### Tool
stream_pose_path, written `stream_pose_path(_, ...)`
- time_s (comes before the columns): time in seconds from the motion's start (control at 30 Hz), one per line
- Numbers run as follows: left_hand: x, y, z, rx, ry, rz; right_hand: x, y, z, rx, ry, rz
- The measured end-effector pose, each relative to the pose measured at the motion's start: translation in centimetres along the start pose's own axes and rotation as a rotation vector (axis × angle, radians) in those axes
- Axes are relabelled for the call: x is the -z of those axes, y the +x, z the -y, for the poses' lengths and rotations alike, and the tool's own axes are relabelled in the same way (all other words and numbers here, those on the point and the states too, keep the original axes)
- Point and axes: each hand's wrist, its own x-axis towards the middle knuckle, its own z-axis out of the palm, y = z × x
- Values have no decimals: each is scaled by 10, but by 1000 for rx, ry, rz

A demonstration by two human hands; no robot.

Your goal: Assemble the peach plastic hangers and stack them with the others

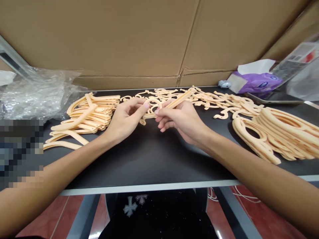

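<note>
Cardboard [112,39] walls off the back of your black table [154,166], and both your hands are up over its middle, close together. Your left hand [126,118] pinches a curved piece [156,100] between thumb and fingers; your right hand [184,116] has its thumb and fingers closed on a straight strip [183,98].

Mind how that strip lies: its long axis slants away from you and to the right, the far end pointing out past your right knuckles, the near end beside the curve. So the right hand is on the strip, and the curve sits in the gap between your two thumbs. Whether the two pieces are joined there, you can't tell; fingers cover the spot.

Beyond your hands lie loose hooks [211,99]. A pile of arms [97,116] is just beside your left wrist, and a stack of looped pieces [281,132] lies to the right.
</note>
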Motion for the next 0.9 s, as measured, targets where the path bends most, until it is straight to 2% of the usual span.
stream_pose_path(0.27, 7, 3, 0, 82, 2, 12, 5, 4, 2, 20, -15, -18)
stream_pose_path(0.5, 17, 12, 12, 168, -141, -137, 9, 10, 2, 16, -84, -95)
stream_pose_path(0.67, 10, 7, 1, 156, -224, -113, 6, 10, -4, -77, -203, 38)
stream_pose_path(0.9, 6, 1, -5, 91, -189, -50, 1, 6, -6, -36, -181, 103)
